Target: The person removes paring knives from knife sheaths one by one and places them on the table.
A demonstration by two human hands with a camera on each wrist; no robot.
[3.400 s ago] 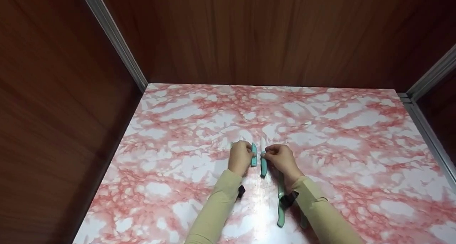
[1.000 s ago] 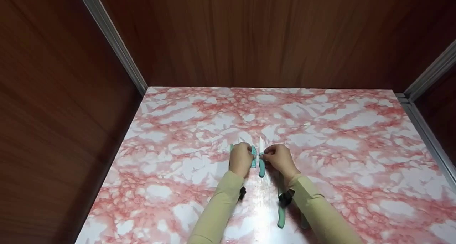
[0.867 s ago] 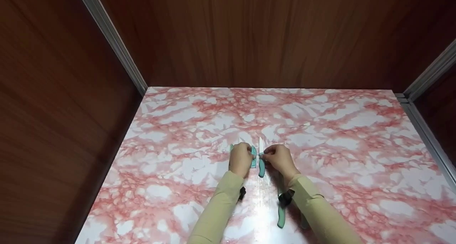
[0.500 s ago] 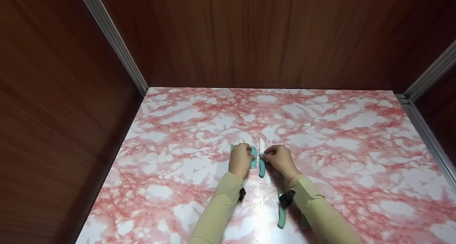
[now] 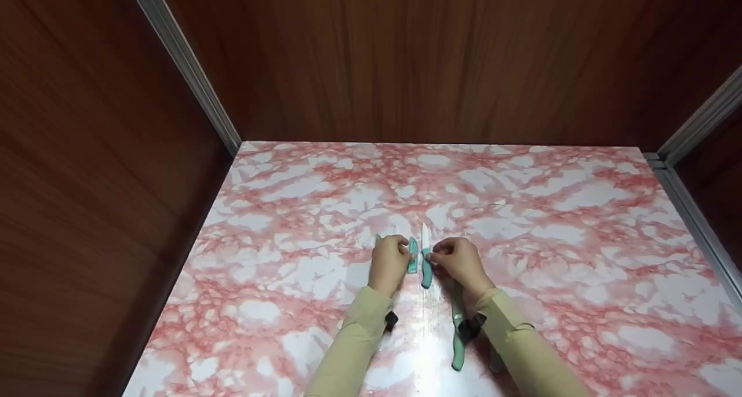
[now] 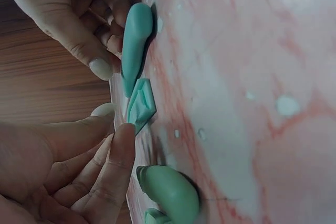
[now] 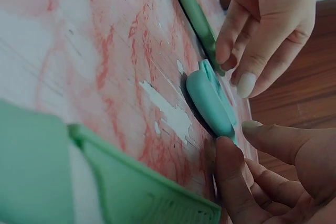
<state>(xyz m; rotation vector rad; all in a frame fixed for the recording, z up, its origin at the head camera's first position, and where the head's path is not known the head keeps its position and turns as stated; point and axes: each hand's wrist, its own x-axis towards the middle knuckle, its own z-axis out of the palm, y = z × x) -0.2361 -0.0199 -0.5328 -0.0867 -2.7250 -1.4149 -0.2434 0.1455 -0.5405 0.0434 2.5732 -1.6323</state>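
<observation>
A small knife with a teal handle (image 5: 427,272) lies on the table, its pale blade pointing away from me. Just left of it lies a teal blade cover (image 5: 413,261). My left hand (image 5: 389,262) is beside the cover; in the left wrist view an index fingertip appears to touch the cover's end (image 6: 142,103), with the thumb apart from it. My right hand (image 5: 464,265) is at the knife's right side. In the right wrist view its thumb and index finger stand apart around the near end of the knife handle (image 7: 210,100). The left hand partly hides a green-handled piece (image 6: 170,192).
A longer knife with a green handle (image 5: 458,353) lies under my right wrist, partly hidden. Another green piece (image 5: 496,361) shows beneath the right sleeve. Large green pieces (image 7: 147,182) appear close in the right wrist view. Brown wooden panels (image 5: 406,66) border the red-and-white table (image 5: 324,339).
Both hands have shifted slightly outward from the knife and cover, and their fingertips have loosened. The knife and the cover have hardly moved over the last second.
</observation>
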